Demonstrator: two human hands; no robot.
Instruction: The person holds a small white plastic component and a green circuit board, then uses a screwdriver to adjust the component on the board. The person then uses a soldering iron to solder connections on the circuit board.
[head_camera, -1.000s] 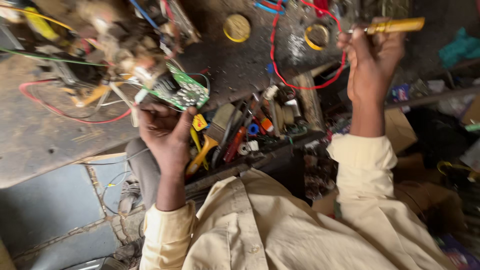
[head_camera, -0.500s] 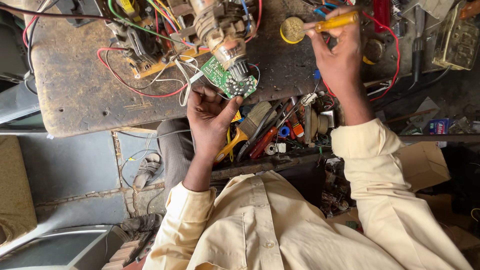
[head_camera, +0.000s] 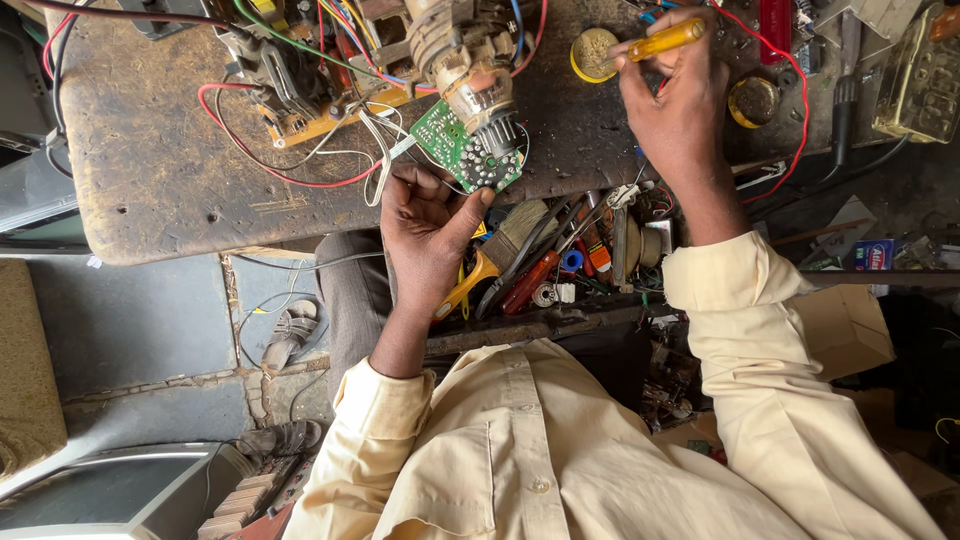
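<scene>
Now, left hand (head_camera: 428, 235) clamped on the lower edge of the small green circuit board (head_camera: 462, 145), thumb up against its solder side, board tilted and held just off the worn bench top (head_camera: 150, 170). Board tethered by white leads to the tangle of coloured wiring (head_camera: 300, 60) and the grey cylindrical part (head_camera: 470, 75) above it. Right hand (head_camera: 680, 110) pinched around the yellow-handled tool (head_camera: 665, 40), tip over by the round yellow tin (head_camera: 595, 52); whether tip touches tin, impossible to tell. Red cable (head_camera: 790, 110) looped close round that wrist.

Risks from here, as a judgement: thin leads pulled taut if the board twists further, joints likely to crack. Thumb right beside the pins, so a slipped tip probably lands on skin. Red loop liable to snag the wrist and drag small parts along. Drawer (head_camera: 560, 260) of screwdrivers and pliers open directly below, so a dropped board probably falls straight among metal. Bench edge near the left wrist, little margin for a slip.
</scene>
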